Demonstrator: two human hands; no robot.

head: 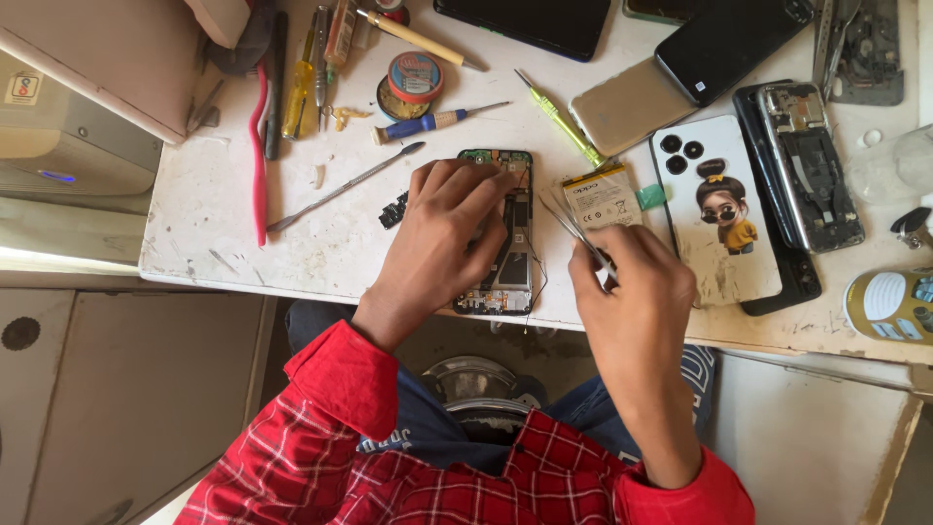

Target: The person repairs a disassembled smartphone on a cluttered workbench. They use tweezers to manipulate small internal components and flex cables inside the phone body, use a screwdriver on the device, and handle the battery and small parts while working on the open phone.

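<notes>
Nearest the lens: red plaid sleeves, and beyond them two bare hands over a worn white table (233, 224). Left hand (442, 233) laid flat across an opened phone (507, 255), fingers (476, 190) spread and pressing on its upper half, palm covering the left edge; circuit boards and a green board end showing above and beside the fingers. Right hand (637, 292) closed narrowly round a pair of metal tweezers (575, 231), tips angled up and left, ending just beside the opened phone's right edge, near a flat phone battery (603, 194) lying just right of the phone; cannot tell whether the tips touch anything. Farther back, a small round tin (413, 83) with its lid tilted over a yellowish paste inside. Around it: a blue-handled screwdriver (432, 122), a green-handled screwdriver (564, 122), a thin metal spudger (340, 190), a red tool (259, 146) lying lengthwise. To the right, a white phone case (714, 219) with a cartoon figure, a stripped phone frame (807, 165) beside it, and dark phones (729, 39) near the far edge. Small black part (393, 210) on the table just left of the left hand.
</notes>
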